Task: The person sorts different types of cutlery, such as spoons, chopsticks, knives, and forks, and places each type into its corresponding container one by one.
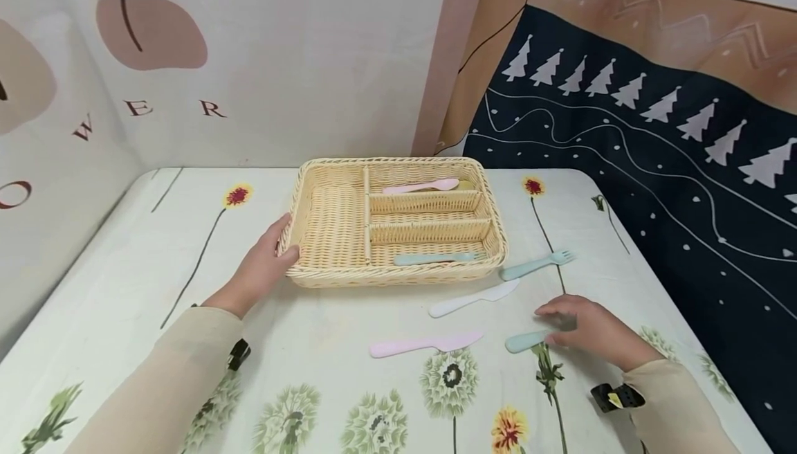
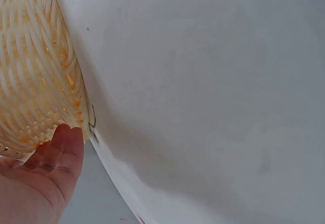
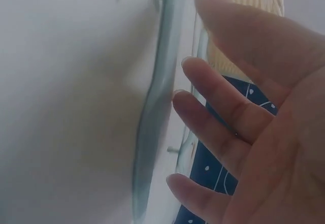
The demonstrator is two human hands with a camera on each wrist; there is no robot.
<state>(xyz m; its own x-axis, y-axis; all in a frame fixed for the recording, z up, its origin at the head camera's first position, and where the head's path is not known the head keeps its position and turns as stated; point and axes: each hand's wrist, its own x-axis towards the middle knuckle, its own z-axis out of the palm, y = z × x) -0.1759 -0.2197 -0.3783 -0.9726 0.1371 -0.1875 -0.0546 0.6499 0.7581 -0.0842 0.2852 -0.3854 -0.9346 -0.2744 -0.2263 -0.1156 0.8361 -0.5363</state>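
Note:
A pale wicker basket (image 1: 330, 278) with dividers stands at the back middle of the table. My left hand (image 1: 264, 265) grips its left side, thumb over the rim; in the left wrist view the fingers (image 2: 70, 145) lie against the woven outer wall. Over a blue-green knife (image 1: 525, 342) at the right is my right hand (image 1: 588, 329), fingers spread and apart. The hand hides part of this knife in the head view; in the right wrist view the knife (image 3: 157, 102) runs alongside the fingertips, with nothing held between thumb and fingers.
A pink knife (image 1: 423, 345), a white knife (image 1: 473, 300) and a blue-green fork (image 1: 537, 265) lie in front of the basket. Inside it, a pink spoon (image 1: 423, 186) is in the back compartment and a blue-green utensil (image 1: 432, 259) in the front one. Patterned cloths hang behind.

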